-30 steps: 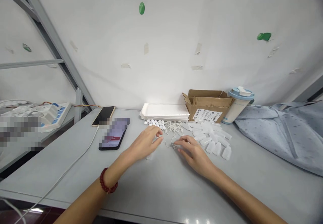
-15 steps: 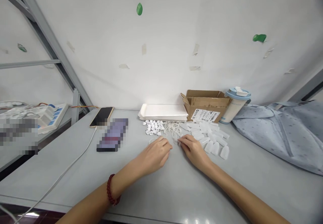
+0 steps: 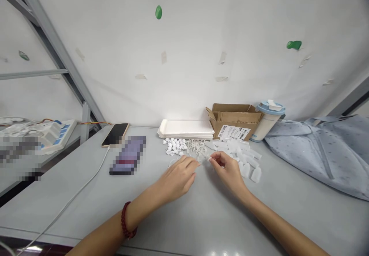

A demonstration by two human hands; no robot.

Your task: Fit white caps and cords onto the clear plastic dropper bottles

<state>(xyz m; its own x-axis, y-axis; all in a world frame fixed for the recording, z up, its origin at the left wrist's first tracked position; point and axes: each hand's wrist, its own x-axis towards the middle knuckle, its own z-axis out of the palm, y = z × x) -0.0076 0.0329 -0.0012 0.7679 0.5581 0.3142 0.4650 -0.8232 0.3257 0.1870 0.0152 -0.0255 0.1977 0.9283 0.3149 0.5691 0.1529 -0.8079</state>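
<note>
My left hand rests on the grey table, fingers curled and pinched toward a thin white string loop near its fingertips. A red bead bracelet is on that wrist. My right hand is raised slightly, thumb and forefinger pinched on a small white piece I cannot make out. Just beyond the hands lie a pile of white strings, a cluster of small white caps and several translucent plastic bottles.
A stack of white trays, an open cardboard box and a lidded cup stand by the wall. Two phones with a white cable lie left. Blue cloth covers the right side. A power strip sits far left.
My left hand pulled back toward me and curled its fingers. My right hand lifted off the table and pinched a small white piece in front of the bottles.
</note>
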